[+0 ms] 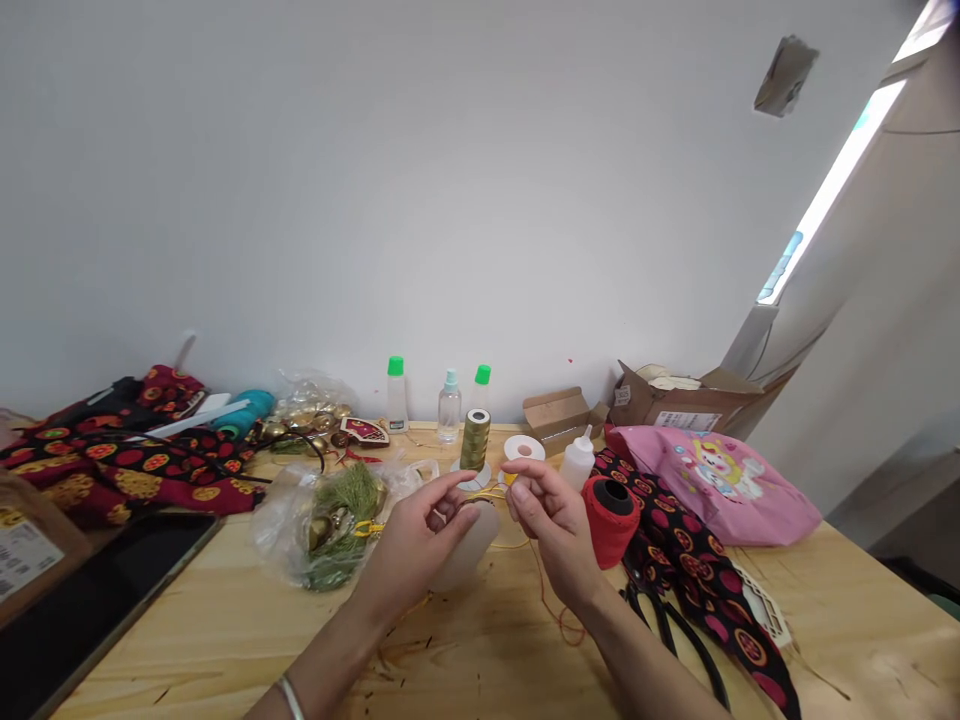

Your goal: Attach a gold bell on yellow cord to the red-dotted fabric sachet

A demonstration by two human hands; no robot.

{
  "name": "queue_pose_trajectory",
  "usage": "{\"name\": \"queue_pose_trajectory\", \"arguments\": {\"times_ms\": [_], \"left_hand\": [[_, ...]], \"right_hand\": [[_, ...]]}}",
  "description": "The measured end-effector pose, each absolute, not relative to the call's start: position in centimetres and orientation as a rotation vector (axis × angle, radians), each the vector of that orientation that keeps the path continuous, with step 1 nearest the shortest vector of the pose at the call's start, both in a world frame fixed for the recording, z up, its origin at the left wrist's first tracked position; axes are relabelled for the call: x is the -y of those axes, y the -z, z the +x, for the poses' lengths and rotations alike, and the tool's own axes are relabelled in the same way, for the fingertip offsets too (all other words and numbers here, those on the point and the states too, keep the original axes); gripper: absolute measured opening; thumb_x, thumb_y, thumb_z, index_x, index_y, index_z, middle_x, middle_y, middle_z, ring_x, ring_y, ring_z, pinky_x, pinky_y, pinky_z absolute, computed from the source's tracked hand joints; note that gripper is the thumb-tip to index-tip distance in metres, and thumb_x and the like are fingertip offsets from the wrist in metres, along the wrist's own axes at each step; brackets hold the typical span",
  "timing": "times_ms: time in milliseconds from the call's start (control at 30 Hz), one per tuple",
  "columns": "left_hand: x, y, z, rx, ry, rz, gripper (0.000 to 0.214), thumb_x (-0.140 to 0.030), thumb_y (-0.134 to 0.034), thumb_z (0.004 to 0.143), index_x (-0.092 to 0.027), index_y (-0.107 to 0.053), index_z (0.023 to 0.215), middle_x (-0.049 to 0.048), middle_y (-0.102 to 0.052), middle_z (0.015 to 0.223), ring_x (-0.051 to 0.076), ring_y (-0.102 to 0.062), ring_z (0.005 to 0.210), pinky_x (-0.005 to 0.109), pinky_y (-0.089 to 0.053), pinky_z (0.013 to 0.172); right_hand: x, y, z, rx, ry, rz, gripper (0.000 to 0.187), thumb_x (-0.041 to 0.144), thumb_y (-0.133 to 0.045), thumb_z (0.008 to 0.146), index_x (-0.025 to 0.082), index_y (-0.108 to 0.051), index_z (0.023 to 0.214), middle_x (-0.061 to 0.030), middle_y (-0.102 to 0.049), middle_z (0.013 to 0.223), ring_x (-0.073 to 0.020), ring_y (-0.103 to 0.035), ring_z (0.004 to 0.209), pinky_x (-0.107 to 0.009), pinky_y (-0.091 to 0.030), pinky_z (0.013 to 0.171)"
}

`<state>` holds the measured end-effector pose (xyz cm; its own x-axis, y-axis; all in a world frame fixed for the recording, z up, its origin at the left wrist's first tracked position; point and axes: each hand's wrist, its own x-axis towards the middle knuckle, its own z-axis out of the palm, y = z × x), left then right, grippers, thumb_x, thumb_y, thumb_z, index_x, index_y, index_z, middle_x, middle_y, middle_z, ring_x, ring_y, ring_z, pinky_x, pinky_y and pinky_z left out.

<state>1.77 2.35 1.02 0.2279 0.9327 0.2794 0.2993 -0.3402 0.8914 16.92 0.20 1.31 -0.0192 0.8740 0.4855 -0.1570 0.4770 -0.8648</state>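
My left hand point(416, 535) and my right hand point(551, 520) are raised close together above the wooden table point(225, 640). A thin yellow cord point(487, 493) runs between them, and the fingers of both hands seem to pinch it. Its exact ends are hidden by my fingers. Just under my hands lies a white rounded plastic form point(469, 550). A red thread cone point(611, 520) stands next to my right hand, and its red thread point(559, 610) trails across the wood. Behind my hands stand a gold thread spool point(475, 440) and a white tape roll point(523, 448).
To the left, a clear plastic bag point(322, 530) holds green tassels. Black-and-red patterned fabric point(127, 465) lies at the far left, with a dark tablet point(90, 610) in front. Black scissors point(671, 630) rest on patterned fabric at right, near a pink bag point(720, 480). Bottles point(448, 407) and cardboard boxes point(675, 400) line the wall.
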Motion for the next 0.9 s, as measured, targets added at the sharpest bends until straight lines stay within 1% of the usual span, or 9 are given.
{"name": "queue_pose_trajectory", "arguments": {"times_ms": [100, 233, 300, 367, 467, 567, 633, 767, 900], "left_hand": [[-2.2, -1.2, 1.8, -1.090, -1.066, 1.895, 0.032, -0.036, -0.054, 0.071, -0.024, -0.059, 0.100, -0.0018, -0.054, 0.065, 0.014, -0.049, 0.061, 0.022, -0.039, 0.056], [-2.1, -1.4, 1.9, -1.037, -1.068, 1.975, 0.034, -0.035, -0.052, 0.073, -0.024, -0.057, 0.105, -0.0021, -0.055, 0.063, 0.013, -0.048, 0.058, 0.021, -0.038, 0.053], [-2.1, -1.5, 1.9, -0.972, -1.057, 2.036, 0.031, -0.034, -0.049, 0.076, -0.024, -0.058, 0.104, -0.0008, -0.058, 0.067, 0.014, -0.050, 0.062, 0.021, -0.040, 0.057], [-2.1, -1.5, 1.8, -0.896, -1.044, 2.090, 0.026, -0.031, -0.046, 0.079, -0.024, -0.061, 0.099, 0.0008, -0.060, 0.074, 0.014, -0.052, 0.069, 0.022, -0.041, 0.062], [-2.1, -1.5, 1.6, -0.850, -1.030, 2.136, 0.025, -0.028, -0.042, 0.082, -0.024, -0.064, 0.093, 0.0018, -0.059, 0.075, 0.014, -0.053, 0.072, 0.022, -0.041, 0.065], [-2.2, -1.4, 1.4, -0.843, -1.037, 2.177, 0.024, -0.026, -0.043, 0.082, -0.024, -0.064, 0.092, 0.0017, -0.058, 0.074, 0.013, -0.052, 0.072, 0.022, -0.041, 0.065], [-2.2, -1.4, 1.3, -0.857, -1.048, 2.199, 0.023, -0.026, -0.044, 0.081, -0.024, -0.065, 0.089, 0.0013, -0.057, 0.072, 0.013, -0.052, 0.070, 0.022, -0.041, 0.064], [-2.3, -1.4, 1.2, -0.917, -1.071, 2.194, 0.023, -0.029, -0.044, 0.081, -0.024, -0.066, 0.088, 0.0011, -0.057, 0.072, 0.013, -0.052, 0.069, 0.022, -0.041, 0.063], [-2.4, -1.3, 1.1, -1.011, -1.100, 2.131, 0.024, -0.031, -0.044, 0.080, -0.024, -0.064, 0.093, 0.0013, -0.059, 0.075, 0.013, -0.054, 0.070, 0.023, -0.043, 0.063]], "right_hand": [[-0.2, -1.3, 16.9, 1.363, -0.952, -0.702, 0.019, 0.026, -0.048, 0.079, 0.020, -0.053, 0.096, 0.0041, -0.040, 0.059, -0.0089, -0.039, 0.054, -0.020, -0.031, 0.050], [-0.1, -1.1, 16.8, 1.411, -1.037, -0.680, 0.021, 0.028, -0.048, 0.079, 0.019, -0.052, 0.097, 0.0041, -0.041, 0.058, -0.0097, -0.041, 0.055, -0.021, -0.032, 0.053], [-0.1, -1.0, 16.8, 1.445, -1.057, -0.676, 0.021, 0.028, -0.048, 0.079, 0.019, -0.051, 0.098, 0.0042, -0.041, 0.058, -0.0097, -0.041, 0.055, -0.021, -0.033, 0.053], [-0.2, -0.9, 16.9, 1.489, -1.015, -0.720, 0.021, 0.028, -0.047, 0.079, 0.019, -0.052, 0.098, 0.0044, -0.041, 0.058, -0.0092, -0.041, 0.053, -0.021, -0.033, 0.051], [-0.3, -0.8, 17.1, 1.660, -0.721, -0.904, 0.023, 0.028, -0.048, 0.079, 0.018, -0.056, 0.098, 0.0038, -0.041, 0.057, -0.0086, -0.038, 0.049, -0.020, -0.030, 0.046], [-0.5, -0.7, 17.4, 1.899, -0.284, -1.032, 0.022, 0.028, -0.050, 0.078, 0.018, -0.061, 0.095, 0.0007, -0.049, 0.058, -0.0108, -0.043, 0.053, -0.021, -0.034, 0.050], [-0.7, -0.6, 17.6, 1.978, -0.095, -1.075, 0.021, 0.030, -0.049, 0.080, 0.020, -0.065, 0.090, -0.0007, -0.052, 0.057, -0.0118, -0.047, 0.054, -0.021, -0.035, 0.051], [-0.8, -0.7, 17.9, 1.985, 0.063, -1.119, 0.022, 0.029, -0.047, 0.082, 0.021, -0.067, 0.085, -0.0011, -0.053, 0.053, -0.0112, -0.049, 0.050, -0.020, -0.036, 0.046], [-0.9, -1.0, 18.1, 1.928, 0.078, -1.097, 0.020, 0.026, -0.049, 0.081, 0.018, -0.067, 0.080, -0.0027, -0.058, 0.058, -0.0120, -0.054, 0.054, -0.020, -0.039, 0.049]]}}
